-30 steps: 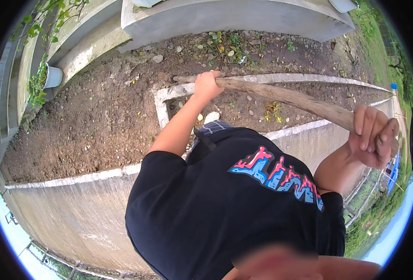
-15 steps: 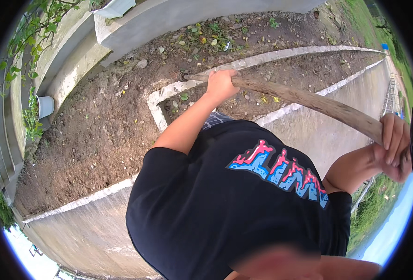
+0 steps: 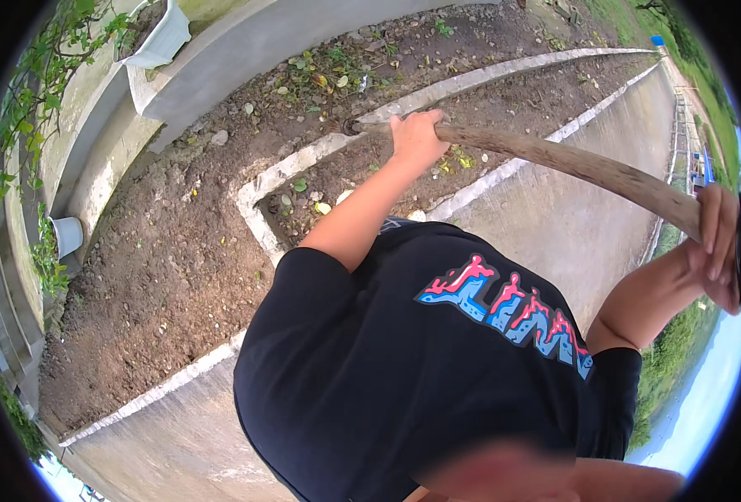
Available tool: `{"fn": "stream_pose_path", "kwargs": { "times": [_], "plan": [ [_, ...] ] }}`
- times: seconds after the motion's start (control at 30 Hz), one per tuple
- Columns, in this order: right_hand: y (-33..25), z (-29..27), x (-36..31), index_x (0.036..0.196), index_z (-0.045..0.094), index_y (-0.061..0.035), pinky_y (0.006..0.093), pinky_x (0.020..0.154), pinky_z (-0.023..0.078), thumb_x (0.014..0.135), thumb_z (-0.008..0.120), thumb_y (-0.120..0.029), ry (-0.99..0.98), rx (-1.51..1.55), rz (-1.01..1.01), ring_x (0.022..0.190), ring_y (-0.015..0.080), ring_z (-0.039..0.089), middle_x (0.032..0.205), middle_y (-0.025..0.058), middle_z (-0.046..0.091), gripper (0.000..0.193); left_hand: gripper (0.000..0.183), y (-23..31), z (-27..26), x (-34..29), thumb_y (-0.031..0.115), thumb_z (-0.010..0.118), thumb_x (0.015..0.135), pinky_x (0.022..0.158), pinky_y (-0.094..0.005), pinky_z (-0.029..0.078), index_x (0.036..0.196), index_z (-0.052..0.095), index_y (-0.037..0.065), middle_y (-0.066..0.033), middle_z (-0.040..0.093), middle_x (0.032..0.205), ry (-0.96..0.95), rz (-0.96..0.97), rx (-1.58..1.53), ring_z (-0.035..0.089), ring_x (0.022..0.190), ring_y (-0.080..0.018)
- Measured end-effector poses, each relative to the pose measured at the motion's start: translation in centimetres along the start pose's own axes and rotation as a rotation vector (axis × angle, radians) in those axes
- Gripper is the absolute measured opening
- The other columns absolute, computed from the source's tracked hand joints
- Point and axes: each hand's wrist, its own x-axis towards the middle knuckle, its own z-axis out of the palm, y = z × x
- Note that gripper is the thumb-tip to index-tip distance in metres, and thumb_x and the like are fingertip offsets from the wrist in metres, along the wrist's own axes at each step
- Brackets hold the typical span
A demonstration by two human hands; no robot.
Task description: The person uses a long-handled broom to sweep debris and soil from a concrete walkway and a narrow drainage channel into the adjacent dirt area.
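A long, weathered wooden tool handle [image 3: 571, 163] runs slantwise from the upper middle to the right edge of the view. My left hand [image 3: 419, 138] is closed round it near its far end. My right hand [image 3: 719, 248] grips the thicker near end, partly cut off by the dark rim of the picture. Just beyond my left hand, the far end of the handle meets a dark ring by a pale concrete curb [image 3: 291, 163]. The tool's working head is too small and hidden to make out. Brown soil [image 3: 161, 276] lies around the curb.
A grey wall [image 3: 245, 54] borders the bed at the back. White planters [image 3: 160, 38] and a white pot [image 3: 67, 236] stand at left with green vines. A concrete path [image 3: 571, 217] runs along the right. Leaves and weeds [image 3: 316, 75] litter the soil.
The view has shifted, so the curb and soil sit further left. My left hand and the tool's far end have moved right along the curb. Both hands keep their grip.
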Motion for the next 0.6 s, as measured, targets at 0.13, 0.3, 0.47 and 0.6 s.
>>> {"fn": "stream_pose_path", "kwargs": {
  "times": [0.13,0.3,0.47,0.6],
  "plan": [
    [2.9,2.9,-2.4,0.064,0.054,-0.0104,0.0170,0.044,0.039,0.078,0.063,-0.014,-0.239,0.040,0.000,0.037,0.0030,0.049,0.045,-0.0085,0.049,0.017,0.030,-3.1,4.5,1.2,0.023,0.070,0.065,0.074,-0.0369,0.030,0.095,0.067,0.021,-0.0054,0.066,0.092,0.147,0.087,-0.004,0.061,0.089,-0.0225],
    [1.0,2.4,-5.3,0.072,0.062,-0.0144,0.0150,0.048,0.039,0.078,0.066,-0.015,-0.534,0.124,-0.203,0.041,0.0017,0.050,0.048,-0.0092,0.048,0.007,0.030,-0.7,4.1,2.7,0.019,0.071,0.065,0.076,-0.0372,0.033,0.095,0.066,0.017,-0.0028,0.066,0.090,0.236,0.227,0.002,0.059,0.089,-0.0220],
    [-2.4,-5.6,-8.6,0.079,0.063,-0.0182,0.0112,0.054,0.041,0.075,0.070,-0.019,-0.301,0.300,-0.368,0.048,-0.0005,0.056,0.052,-0.0118,0.053,0.008,0.030,1.2,1.1,-1.5,0.017,0.068,0.065,0.079,-0.0376,0.035,0.095,0.064,0.017,-0.0042,0.064,0.079,0.195,0.221,0.091,0.058,0.088,-0.0230],
    [4.9,-2.1,-6.0,0.075,0.056,-0.0126,0.0155,0.052,0.042,0.076,0.068,-0.022,0.047,0.101,0.042,0.044,0.0036,0.053,0.053,-0.0078,0.053,0.015,0.031,-4.7,3.5,-1.3,0.020,0.071,0.062,0.084,-0.0404,0.036,0.092,0.066,0.017,-0.0047,0.065,0.082,0.167,0.074,0.105,0.059,0.087,-0.0246]
  ]
}}
